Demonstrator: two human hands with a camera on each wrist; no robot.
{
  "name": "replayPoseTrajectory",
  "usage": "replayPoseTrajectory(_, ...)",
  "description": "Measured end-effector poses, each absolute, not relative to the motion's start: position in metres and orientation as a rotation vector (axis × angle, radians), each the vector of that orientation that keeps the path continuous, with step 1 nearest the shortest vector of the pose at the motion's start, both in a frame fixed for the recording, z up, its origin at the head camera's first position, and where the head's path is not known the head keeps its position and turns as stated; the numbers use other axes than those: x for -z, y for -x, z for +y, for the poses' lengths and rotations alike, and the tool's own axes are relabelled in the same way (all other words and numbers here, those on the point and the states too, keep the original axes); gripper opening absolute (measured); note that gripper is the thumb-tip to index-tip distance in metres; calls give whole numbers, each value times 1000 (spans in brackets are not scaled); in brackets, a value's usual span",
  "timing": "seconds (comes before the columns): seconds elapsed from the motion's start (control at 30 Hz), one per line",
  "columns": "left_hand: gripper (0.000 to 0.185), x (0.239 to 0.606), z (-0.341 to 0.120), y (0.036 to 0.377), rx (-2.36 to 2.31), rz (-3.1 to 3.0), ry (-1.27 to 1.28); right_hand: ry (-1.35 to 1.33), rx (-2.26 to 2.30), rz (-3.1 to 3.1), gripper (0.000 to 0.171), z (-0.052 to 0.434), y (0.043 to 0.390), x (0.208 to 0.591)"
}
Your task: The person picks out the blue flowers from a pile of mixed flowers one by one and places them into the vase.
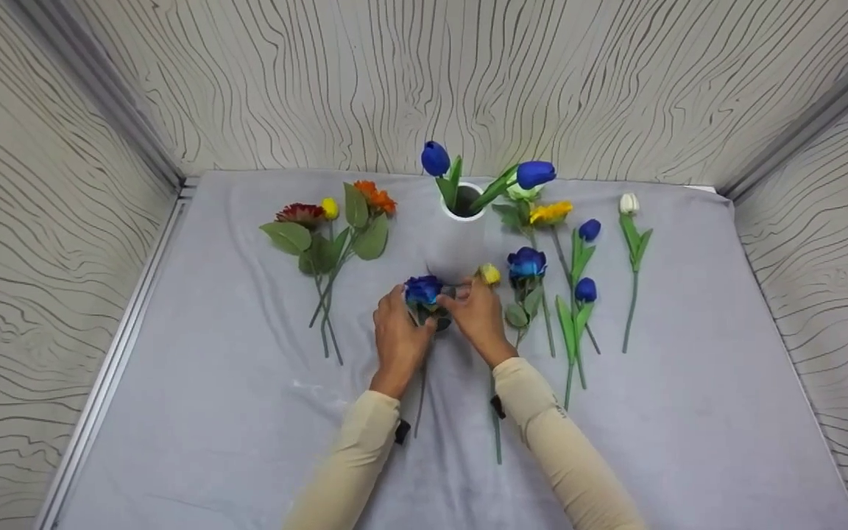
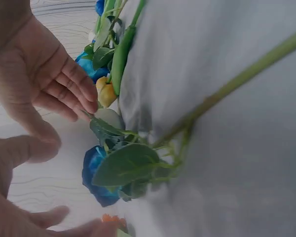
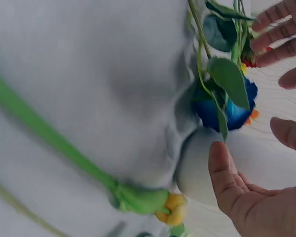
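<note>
Head view: both hands, left (image 1: 398,335) and right (image 1: 479,313), flank a blue rose (image 1: 422,290) lying before the vase (image 1: 461,246); left wrist view: fingers (image 2: 71,91) relaxed, nothing gripped; right wrist view: likewise open, rose judged light, soft-petalled, best taken by the stem.

Surface (image 1: 247,412): pale grey cloth. Walls (image 1: 615,73): off-white, dark wavy wood-grain lines. Vase (image 1: 459,243): white, holding two deep blue tulips (image 1: 435,158) on green stems. Rose (image 1: 422,290) between left hand (image 1: 400,340) and right hand (image 1: 478,315): blue, green leaves. Sleeves (image 1: 564,456): beige. Left bunch (image 1: 336,221): dark red, yellow, orange heads. Lone tulip (image 1: 629,204) at right: white.
</note>
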State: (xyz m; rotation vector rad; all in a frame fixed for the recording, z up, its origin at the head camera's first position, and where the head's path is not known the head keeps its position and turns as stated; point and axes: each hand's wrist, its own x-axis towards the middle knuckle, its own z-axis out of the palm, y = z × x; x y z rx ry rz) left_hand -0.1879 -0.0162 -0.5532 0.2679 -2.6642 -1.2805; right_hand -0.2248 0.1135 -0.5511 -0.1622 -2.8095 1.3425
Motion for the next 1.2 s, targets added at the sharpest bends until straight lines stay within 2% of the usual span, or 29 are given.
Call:
replayPoseTrajectory(0.13, 74, 557, -17, 179, 1170, -2827, -346, 195, -1260, -2889, 59, 106, 223, 555)
replayPoseTrajectory(0.23, 72, 562, -17, 171, 1084, -2903, -379, 217, -1244, -2931, 56, 99, 222, 559)
replayPoseTrajectory(0.6, 33, 583, -9, 162, 962, -3023, -348, 78, -1210, -2998, 32, 90, 219, 577)
replayPoseTrajectory(0.87, 7, 589, -9, 164, 894, -3019, -266, 53, -1243, -3005, 23, 90, 218, 584)
replayPoseTrajectory(1.2, 17, 586, -11, 162, 963, -2949, -238, 95, -1463, -2956, 38, 91, 214, 581)
